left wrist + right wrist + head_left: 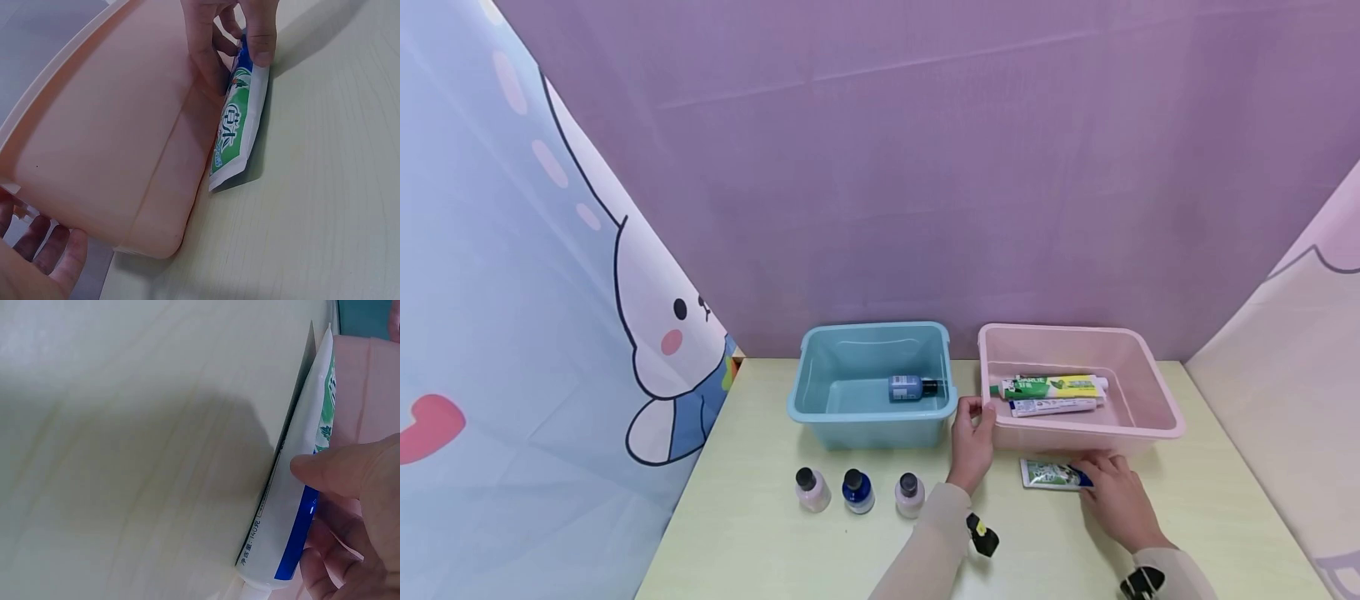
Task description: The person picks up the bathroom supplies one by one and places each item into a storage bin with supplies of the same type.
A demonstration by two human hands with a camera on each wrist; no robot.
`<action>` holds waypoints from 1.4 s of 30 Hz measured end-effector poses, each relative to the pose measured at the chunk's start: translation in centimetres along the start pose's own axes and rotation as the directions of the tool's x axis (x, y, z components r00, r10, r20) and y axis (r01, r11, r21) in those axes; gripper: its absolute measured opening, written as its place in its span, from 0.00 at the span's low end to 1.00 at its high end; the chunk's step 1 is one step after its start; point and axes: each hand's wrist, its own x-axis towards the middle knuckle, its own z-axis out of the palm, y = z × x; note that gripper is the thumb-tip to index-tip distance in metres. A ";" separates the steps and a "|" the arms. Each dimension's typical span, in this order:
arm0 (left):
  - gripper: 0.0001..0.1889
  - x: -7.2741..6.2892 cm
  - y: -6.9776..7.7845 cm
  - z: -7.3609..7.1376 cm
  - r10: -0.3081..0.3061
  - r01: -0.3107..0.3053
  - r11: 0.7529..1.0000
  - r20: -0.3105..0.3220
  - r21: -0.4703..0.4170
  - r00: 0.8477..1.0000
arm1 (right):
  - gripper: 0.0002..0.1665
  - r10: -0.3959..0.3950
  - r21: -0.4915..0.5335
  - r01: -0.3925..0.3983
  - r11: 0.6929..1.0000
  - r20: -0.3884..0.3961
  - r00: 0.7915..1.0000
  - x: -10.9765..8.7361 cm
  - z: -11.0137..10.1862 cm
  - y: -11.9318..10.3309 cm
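In the head view my right hand [1118, 496] pinches a green, white and blue toothpaste tube [1051, 474] by its cap end, in front of the pink plastic bin [1078, 432]. The right wrist view has the thumb on the tube's white side [294, 469] and the fingers around the other side. My left hand [973, 446] grips the pink bin by its front left rim, its fingers curled under the lip in the left wrist view. Inside that bin lie a green and yellow toothpaste tube [1051, 387] and a slimmer white tube [1052, 407].
Left of the pink bin stands a blue bin [872, 430] with a blue bottle [912, 387] lying in it. Three small black-capped bottles stand in front: a pink one [814, 493], a dark blue one [859, 496] and a pale one [909, 500]. A purple curtain [880, 183] hangs behind.
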 end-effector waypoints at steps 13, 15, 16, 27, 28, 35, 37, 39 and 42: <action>0.08 0.0 0.1 0.0 0.005 -0.005 1.000 -0.005 -0.003 1.000 | 0.25 -0.011 -0.044 0.014 0.999 0.055 0.998 0.3 -0.2 0.3; 0.07 0.0 0.1 0.0 0.003 -0.003 1.000 -0.006 -0.001 1.000 | 0.26 -0.017 -0.048 0.020 0.999 0.059 0.998 0.3 -0.2 0.4; 0.07 0.0 0.1 0.0 0.002 -0.002 1.000 -0.006 -0.001 1.000 | 0.26 -0.020 -0.052 0.023 0.998 0.060 0.998 0.3 -0.1 0.4; 0.06 0.0 0.2 0.0 0.007 -0.007 1.000 -0.005 0.004 1.000 | 0.27 -0.052 -0.095 0.058 0.994 0.065 0.997 0.5 0.3 0.8; 0.06 0.0 0.2 0.0 0.008 -0.008 1.000 -0.004 0.004 1.000 | 0.27 -0.052 -0.096 0.059 0.994 0.066 0.996 0.5 0.4 0.8; 0.09 0.0 0.1 0.0 0.010 -0.010 1.000 0.000 0.004 1.000 | 0.27 -0.062 -0.101 0.071 0.992 0.093 0.994 0.7 0.2 0.9; 0.12 0.0 0.1 0.0 0.009 -0.009 1.000 0.001 0.007 1.000 | 0.27 -0.065 -0.101 0.074 0.992 0.096 0.993 0.8 0.1 1.0; 0.15 0.0 0.1 0.0 0.007 -0.007 1.000 0.002 0.007 1.000 | 0.27 -0.068 -0.104 0.078 0.992 0.093 0.993 0.8 0.1 1.0; 0.17 0.0 0.1 -0.1 0.006 -0.006 1.000 0.006 0.006 1.000 | 0.26 -0.078 -0.103 0.086 0.991 0.079 0.994 0.8 0.1 1.1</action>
